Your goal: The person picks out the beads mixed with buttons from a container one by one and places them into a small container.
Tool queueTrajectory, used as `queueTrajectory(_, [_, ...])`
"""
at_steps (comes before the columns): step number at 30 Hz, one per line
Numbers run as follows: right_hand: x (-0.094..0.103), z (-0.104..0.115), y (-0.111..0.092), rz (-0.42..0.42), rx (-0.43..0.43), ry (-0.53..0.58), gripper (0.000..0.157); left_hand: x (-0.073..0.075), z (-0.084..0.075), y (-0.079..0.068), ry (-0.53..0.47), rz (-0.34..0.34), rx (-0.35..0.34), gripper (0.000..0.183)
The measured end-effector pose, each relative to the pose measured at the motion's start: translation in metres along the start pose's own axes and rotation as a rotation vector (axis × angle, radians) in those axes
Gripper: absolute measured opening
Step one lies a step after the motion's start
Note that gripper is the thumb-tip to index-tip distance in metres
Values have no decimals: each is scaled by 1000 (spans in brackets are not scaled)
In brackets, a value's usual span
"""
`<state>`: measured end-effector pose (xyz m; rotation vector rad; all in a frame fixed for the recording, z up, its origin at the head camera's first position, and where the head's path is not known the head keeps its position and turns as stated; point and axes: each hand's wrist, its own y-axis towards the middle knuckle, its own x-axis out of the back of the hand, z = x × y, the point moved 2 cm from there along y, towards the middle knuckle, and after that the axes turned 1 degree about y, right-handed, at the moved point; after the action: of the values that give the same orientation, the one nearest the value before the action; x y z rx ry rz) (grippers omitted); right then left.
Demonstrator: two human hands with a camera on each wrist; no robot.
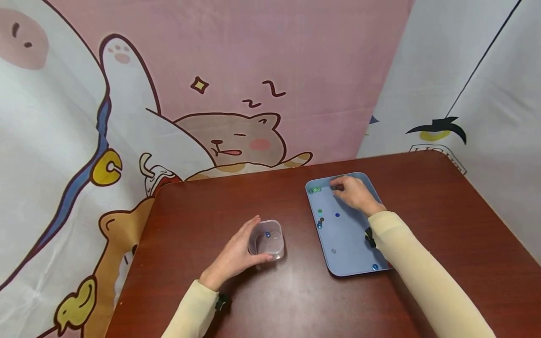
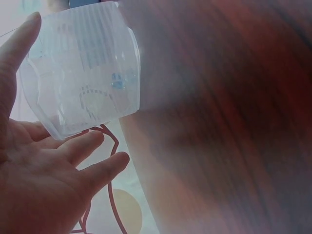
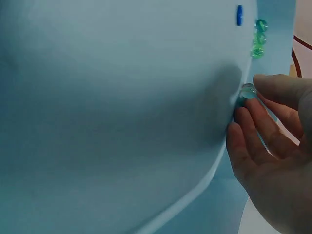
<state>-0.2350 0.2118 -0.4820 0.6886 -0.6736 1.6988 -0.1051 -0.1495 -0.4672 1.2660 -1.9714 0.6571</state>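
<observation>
A clear marble (image 3: 248,90) sits against the far wall of the blue tray (image 1: 348,239), pinched between thumb and fingertips of the right hand (image 1: 354,191), little open. Leftward and nearer the person, the left hand (image 1: 236,253), spread wide, grips a clear box (image 1: 271,244) holding 1 blue marble (image 1: 268,234) on the worktop (image 1: 291,305).

A lane of bare table (image 1: 297,244) runs between the clear container (image 1: 274,246) and the blue tray (image 1: 346,239), passable by a hand. The tray's raised rim (image 1: 357,272) stops a level slide inward. The left hand (image 1: 232,257) blocks the container's left side; the right hand (image 1: 354,193) and sleeve (image 1: 416,263) obstruct the tray's far end and right edge
</observation>
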Motion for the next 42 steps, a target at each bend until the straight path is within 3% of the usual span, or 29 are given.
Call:
queueTrajectory(7, [-1,-1,1,-59,34,-136,25,1,-2,3,3,-1,-12,110])
queueTrajectory(14, [2,1,-2,-67,31,-158,21,0,-3,4,3,-13,-37,109])
queueTrajectory(24, [19,30,-15,-106,122,-97,21,0,-4,3,-13,-23,-32,109])
queueTrajectory(32, [31,62,-35,-203,237,-38,18,0,-2,4,-8,-20,-23,110])
queueTrajectory(42, [27,92,-62,-213,318,49,18,-1,2,6,-10,-47,-45,108])
